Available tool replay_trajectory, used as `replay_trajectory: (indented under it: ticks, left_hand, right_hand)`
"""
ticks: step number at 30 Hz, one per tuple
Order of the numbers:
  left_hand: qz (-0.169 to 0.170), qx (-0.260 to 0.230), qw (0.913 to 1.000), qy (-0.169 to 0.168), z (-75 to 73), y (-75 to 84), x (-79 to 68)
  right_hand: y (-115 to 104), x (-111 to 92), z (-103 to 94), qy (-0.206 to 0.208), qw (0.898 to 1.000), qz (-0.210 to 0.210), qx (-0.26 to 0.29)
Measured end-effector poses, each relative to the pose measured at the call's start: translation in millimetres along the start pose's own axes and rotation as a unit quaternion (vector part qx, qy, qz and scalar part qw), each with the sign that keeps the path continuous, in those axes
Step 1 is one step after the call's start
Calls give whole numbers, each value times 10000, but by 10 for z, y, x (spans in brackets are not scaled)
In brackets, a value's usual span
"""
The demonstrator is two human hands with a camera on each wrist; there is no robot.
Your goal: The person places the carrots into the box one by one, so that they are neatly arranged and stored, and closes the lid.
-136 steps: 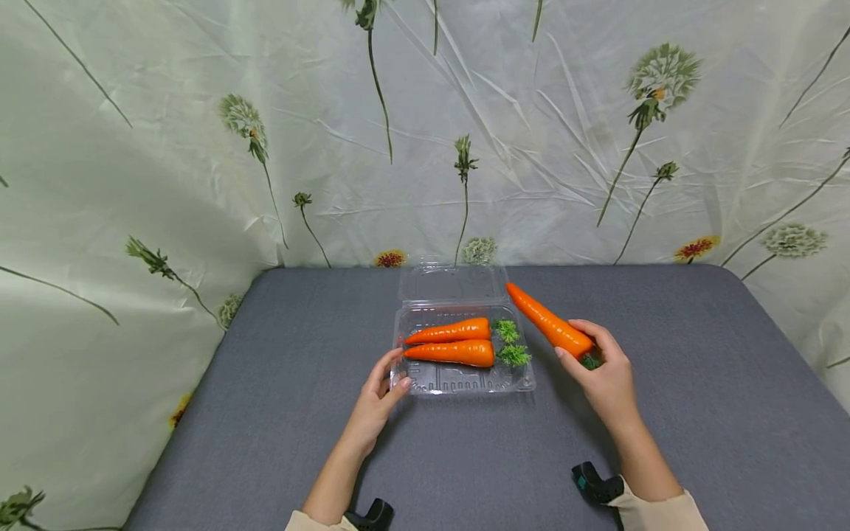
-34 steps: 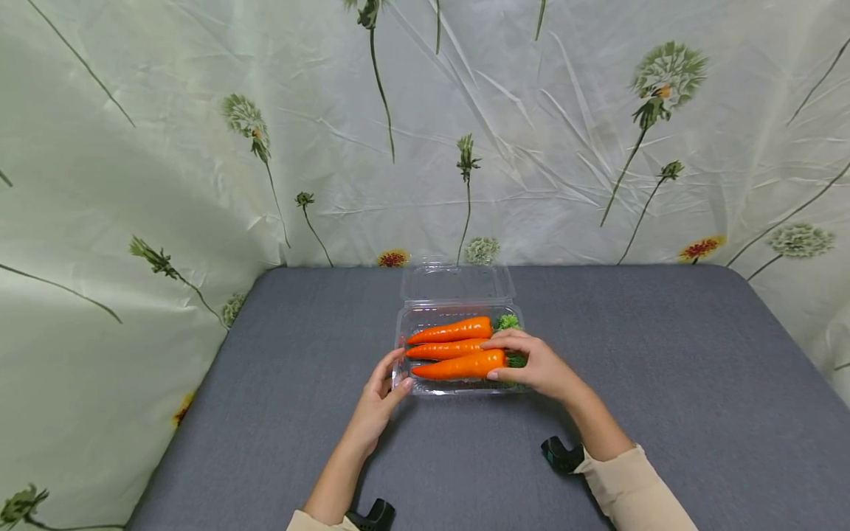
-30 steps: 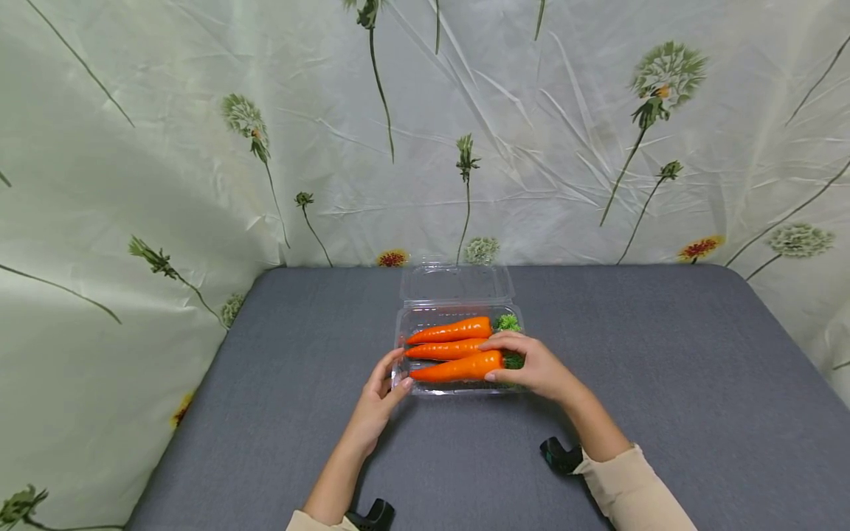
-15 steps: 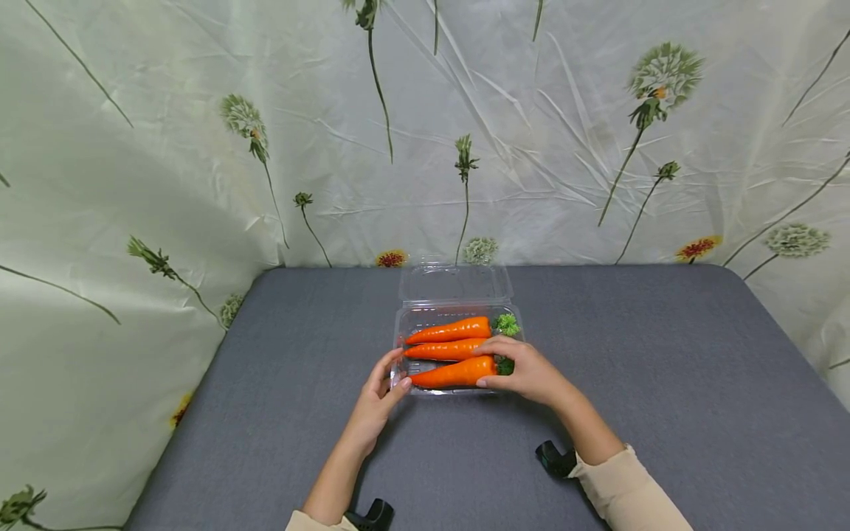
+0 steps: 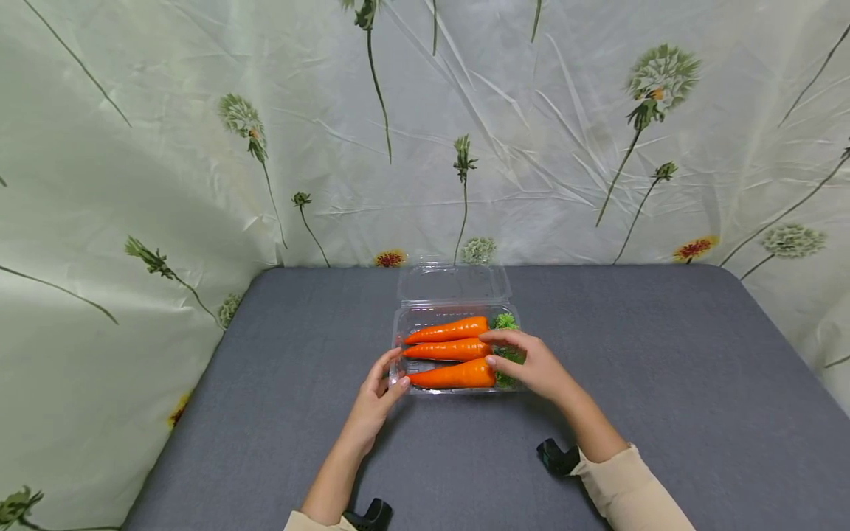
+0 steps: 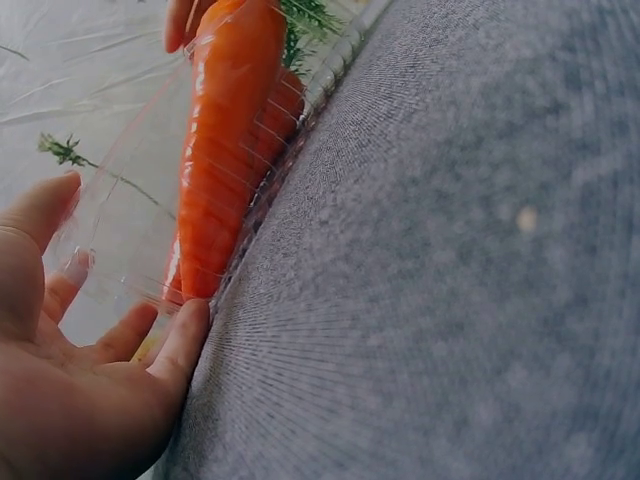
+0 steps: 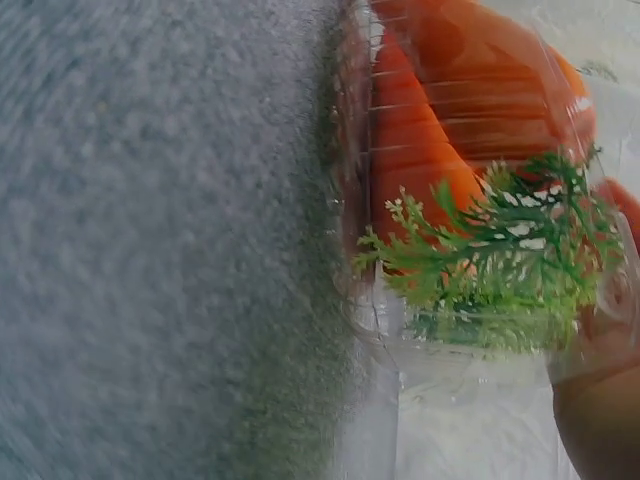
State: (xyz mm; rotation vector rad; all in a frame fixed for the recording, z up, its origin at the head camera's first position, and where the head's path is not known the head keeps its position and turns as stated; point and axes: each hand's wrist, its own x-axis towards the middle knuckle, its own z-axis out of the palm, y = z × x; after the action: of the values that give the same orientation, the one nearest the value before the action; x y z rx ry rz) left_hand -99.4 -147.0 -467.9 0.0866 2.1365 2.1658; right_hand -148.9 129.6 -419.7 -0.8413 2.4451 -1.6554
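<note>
Three shiny orange carrots lie side by side in a clear plastic container [image 5: 458, 391], green tops to the right: the far carrot [image 5: 448, 330], the middle carrot [image 5: 446, 349] and the near carrot [image 5: 453, 374]. My left hand [image 5: 372, 404] holds the container's near left corner, thumb at the rim and fingers along the side wall. Over the right end my right hand [image 5: 539, 367] has its thumb and fingers spread, the thumb tip at the near carrot's thick end. In the right wrist view leafy green tops [image 7: 500, 250] show through the container wall.
The container's hinged lid [image 5: 454, 282] stands raised at the back. A grey cloth-covered table [image 5: 664, 369] extends around it, with a flower-print curtain [image 5: 531, 147] behind. Black wrist devices [image 5: 558, 457] sit on both wrists.
The right hand has brought the third carrot from the right into the container and laid it at the near side. Its fingers have now loosened from that carrot. The left hand has stayed put.
</note>
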Motion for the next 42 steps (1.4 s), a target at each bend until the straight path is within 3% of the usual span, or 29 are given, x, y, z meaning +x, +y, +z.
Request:
replay_trajectory:
  ticks: [3,7,12,18,26,32,39,42]
  left_hand:
    - [97,-69,9999,66,-8,20,9]
    - [217,-183,9993,229,-31,83,58]
    - [383,-122,9972,625,-79,192,195]
    - [421,100,9941,992,-195,320,473]
    - [95,613,9918,1115,-322,435,887]
    - [-262,1101,9879,1060,-315,490,1142]
    - [-639,2394,9649,866,-327,466,1332]
    - [-712,2567,9608,769,-290,468,1375]
  right_hand:
    - [-135,4,-48,353,9988,60,336]
    - [-274,36,-124,999,9947,22,238]
    - [-237,120,-204,1735,9845,-24,250]
    - [-111,275,-304,2197,9750,58,334]
    - [296,518,-417,2283,9715,622,-138]
    - [446,677,-436,2268,9629,1455,-147]
    - [581,807,-425,1950,9498,2408,429]
    - [595,831,-416,1853,9435,2662,685]
